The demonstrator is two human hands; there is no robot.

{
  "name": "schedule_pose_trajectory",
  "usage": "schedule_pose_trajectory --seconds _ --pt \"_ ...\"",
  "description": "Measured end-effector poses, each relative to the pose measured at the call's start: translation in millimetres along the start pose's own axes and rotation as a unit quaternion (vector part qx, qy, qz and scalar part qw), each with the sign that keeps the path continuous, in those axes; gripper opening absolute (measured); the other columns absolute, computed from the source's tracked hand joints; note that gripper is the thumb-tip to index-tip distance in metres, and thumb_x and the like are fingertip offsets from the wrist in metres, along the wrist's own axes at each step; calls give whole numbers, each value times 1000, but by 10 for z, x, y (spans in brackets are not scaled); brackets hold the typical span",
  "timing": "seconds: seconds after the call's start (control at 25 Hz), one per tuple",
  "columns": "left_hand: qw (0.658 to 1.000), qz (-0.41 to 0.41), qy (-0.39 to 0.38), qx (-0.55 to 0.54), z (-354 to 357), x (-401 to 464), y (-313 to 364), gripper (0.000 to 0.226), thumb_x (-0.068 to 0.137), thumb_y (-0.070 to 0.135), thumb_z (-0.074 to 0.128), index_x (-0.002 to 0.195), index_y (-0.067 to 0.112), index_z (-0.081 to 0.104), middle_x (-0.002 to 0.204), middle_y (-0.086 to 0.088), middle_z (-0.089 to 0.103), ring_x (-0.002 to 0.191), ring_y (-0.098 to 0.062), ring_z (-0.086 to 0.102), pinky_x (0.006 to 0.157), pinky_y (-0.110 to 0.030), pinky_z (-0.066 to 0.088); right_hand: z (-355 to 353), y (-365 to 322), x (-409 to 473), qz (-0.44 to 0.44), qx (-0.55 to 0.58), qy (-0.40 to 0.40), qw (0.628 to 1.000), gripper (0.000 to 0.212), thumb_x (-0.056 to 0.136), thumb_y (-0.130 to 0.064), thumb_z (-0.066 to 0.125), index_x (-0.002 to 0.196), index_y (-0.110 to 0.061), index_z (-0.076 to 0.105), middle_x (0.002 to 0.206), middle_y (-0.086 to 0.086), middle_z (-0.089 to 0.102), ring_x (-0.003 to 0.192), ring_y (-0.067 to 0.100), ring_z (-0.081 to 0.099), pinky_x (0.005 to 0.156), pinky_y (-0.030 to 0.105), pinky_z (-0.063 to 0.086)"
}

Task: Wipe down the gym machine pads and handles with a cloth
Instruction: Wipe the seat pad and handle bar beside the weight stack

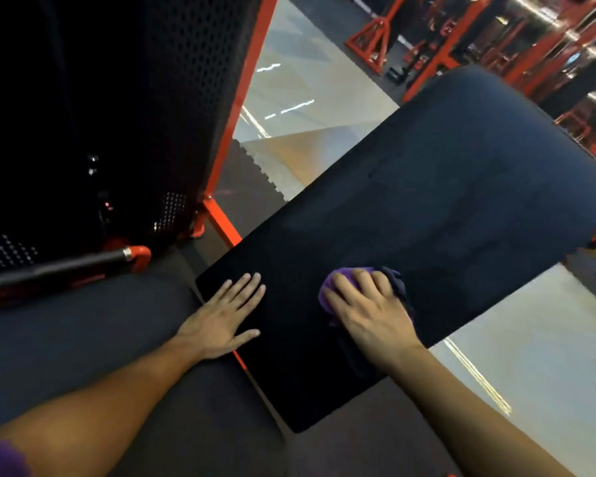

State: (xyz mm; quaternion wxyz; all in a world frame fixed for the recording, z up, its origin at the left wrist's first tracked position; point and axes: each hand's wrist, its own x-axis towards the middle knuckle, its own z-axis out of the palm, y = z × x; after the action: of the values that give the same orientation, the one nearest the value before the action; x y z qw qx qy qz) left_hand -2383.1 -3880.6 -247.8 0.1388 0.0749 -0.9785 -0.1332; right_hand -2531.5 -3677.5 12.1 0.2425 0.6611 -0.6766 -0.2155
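Cloth bunches under the gripping right hand on the pad; left hand lies flat; bunching risks missed streaks.

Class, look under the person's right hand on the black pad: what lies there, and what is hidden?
Under the right hand lies a bunched purple cloth, pressed onto the black pad. The cloth's middle and the pad surface beneath it are covered.
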Motion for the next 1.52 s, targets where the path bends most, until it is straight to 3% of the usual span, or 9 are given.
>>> schedule_pose_trajectory --seconds 0.28,0.56,0.64,0.88,1.08,1.2,1.32,1.4,1.52 --pt "1000 3 25 8 57 -5 -27 86 104 64 35 165 16 -2 173 -9 -6 160 -26 0 126 -46 11 -12 45 1722 61 5 -26 998 38 81 -41 71 104 -14 61 117 7 51 105 33 47 84 44 35" --pt "999 4 43 7 104 -14 2 82 105 63 31 165 13 7 173 -11 0 160 -27 4 126 -46 10 -335 193 -27 87 60 -45 993 38 96 -43 46 114 -16 65 129 5 57 106 35 55 86 42 40" --pt "999 6 41 23 173 -7 18 80 106 60 28 165 12 6 173 -13 0 160 -29 5 126 -47 11 -245 262 77 62 33 -34 997 37 93 -41 53 117 -14 63 128 6 57 106 35 55 87 43 39" --pt "999 13 43 31 179 5 -33 74 106 52 30 165 12 7 173 -13 0 160 -29 7 126 -48 15 6 96 1859 10 -50 -13 999 20 87 -29 62 99 -12 64 108 8 54 98 33 51 78 43 31" --pt "1000 8 29 8 91 4 -11 75 107 57 25 166 14 5 173 -10 1 159 -29 12 125 -46 14 -95 -47 979 35 30 -52 998 33 86 -42 67 107 -16 67 117 5 53 103 31 47 82 42 36" --pt "999 7 46 -10 -18 -17 45 75 108 59 19 165 11 7 173 -11 2 158 -31 16 126 -48 10 -350 57 251 123 107 -14 987 37 91 -49 63 110 -17 67 124 3 56 106 33 52 86 44 40" --pt "987 25 155 -28 -288 256 295 75 110 54 21 164 5 5 172 -15 3 159 -30 9 128 -52 6 -670 229 -458 296 103 123 942 36 103 -27 43 119 -12 71 131 9 62 110 36 52 95 45 40" --pt "977 63 200 -45 -552 732 579 73 110 50 25 164 5 4 172 -15 1 160 -30 4 128 -55 4 -751 526 -688 393 56 171 902 42 85 -6 53 122 -11 72 132 13 60 108 40 51 95 47 37" --pt "967 56 243 -48 -705 1303 872 80 104 49 36 165 10 0 173 -11 -5 160 -28 -1 128 -56 1 -672 1106 -536 490 6 213 845 58 68 3 54 123 -11 68 132 14 56 109 38 46 96 49 38"
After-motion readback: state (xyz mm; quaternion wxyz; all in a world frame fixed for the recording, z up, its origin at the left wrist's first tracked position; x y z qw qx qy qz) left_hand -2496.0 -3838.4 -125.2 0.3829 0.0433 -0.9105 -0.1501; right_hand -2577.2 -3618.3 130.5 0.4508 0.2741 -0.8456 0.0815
